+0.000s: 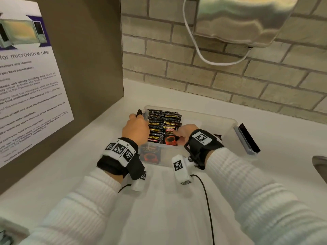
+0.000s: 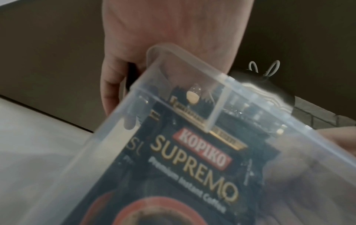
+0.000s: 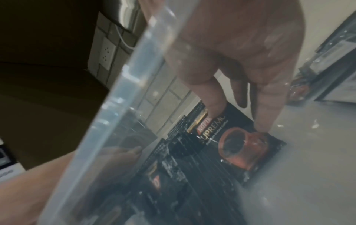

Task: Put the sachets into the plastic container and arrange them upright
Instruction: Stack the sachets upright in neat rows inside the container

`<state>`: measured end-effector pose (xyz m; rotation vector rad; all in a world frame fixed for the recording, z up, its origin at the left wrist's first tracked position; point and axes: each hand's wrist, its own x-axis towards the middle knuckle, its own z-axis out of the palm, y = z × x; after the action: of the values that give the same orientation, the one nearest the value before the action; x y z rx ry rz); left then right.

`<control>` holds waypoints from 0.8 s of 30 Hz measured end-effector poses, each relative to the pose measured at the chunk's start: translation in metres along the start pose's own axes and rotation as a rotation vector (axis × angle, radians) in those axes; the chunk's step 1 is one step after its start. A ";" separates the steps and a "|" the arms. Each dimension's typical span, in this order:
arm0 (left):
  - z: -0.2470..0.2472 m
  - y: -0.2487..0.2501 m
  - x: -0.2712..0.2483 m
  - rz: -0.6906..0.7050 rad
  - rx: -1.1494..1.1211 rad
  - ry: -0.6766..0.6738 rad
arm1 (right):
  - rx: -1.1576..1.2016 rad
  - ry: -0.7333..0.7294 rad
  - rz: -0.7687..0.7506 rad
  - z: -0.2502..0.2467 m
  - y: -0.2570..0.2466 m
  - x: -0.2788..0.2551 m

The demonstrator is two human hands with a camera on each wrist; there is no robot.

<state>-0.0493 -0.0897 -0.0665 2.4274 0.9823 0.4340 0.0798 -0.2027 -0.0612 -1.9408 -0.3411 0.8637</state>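
While the clear rectangular plastic container (image 1: 228, 131) near the white counter's (image 1: 159, 200) back edge is steadied at its left end by the curled left hand (image 1: 135, 129), the black coffee sachets (image 1: 159, 124) packed there are propped upright by the right hand's (image 1: 185, 133) extended fingers (image 3: 263, 115), seemingly against toppling.

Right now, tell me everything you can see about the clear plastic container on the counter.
The plastic container is a clear, frosted rectangular tub with rounded corners, lidless, sitting flat on the white counter below a brick wall. Black latch handles hang at both ends. Black coffee sachets stand packed in its left part; the right part looks bare. The left hand grips its left end, and the right hand reaches inside, fingertips on the front sachet.
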 end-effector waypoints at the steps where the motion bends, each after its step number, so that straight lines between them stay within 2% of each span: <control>1: 0.000 0.000 0.000 0.003 0.000 0.005 | -0.028 0.017 -0.006 0.000 0.001 0.001; 9: 0.003 -0.002 0.001 -0.001 -0.011 0.015 | -0.124 0.114 -0.023 0.011 -0.003 -0.003; 11: 0.003 -0.002 0.001 -0.007 -0.013 0.007 | -0.155 0.097 -0.011 0.011 -0.003 -0.005; 17: 0.002 -0.002 0.001 -0.002 0.000 -0.010 | -0.220 -0.093 0.110 0.018 -0.005 -0.010; 22: 0.001 -0.002 0.000 -0.003 -0.012 -0.015 | -0.175 -0.040 0.165 0.019 -0.012 -0.016; 24: 0.001 -0.002 0.000 -0.005 -0.017 -0.022 | -0.118 -0.074 0.165 0.018 -0.013 -0.018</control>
<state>-0.0496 -0.0887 -0.0683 2.4088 0.9716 0.4107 0.0562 -0.1936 -0.0477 -2.0717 -0.2836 1.0449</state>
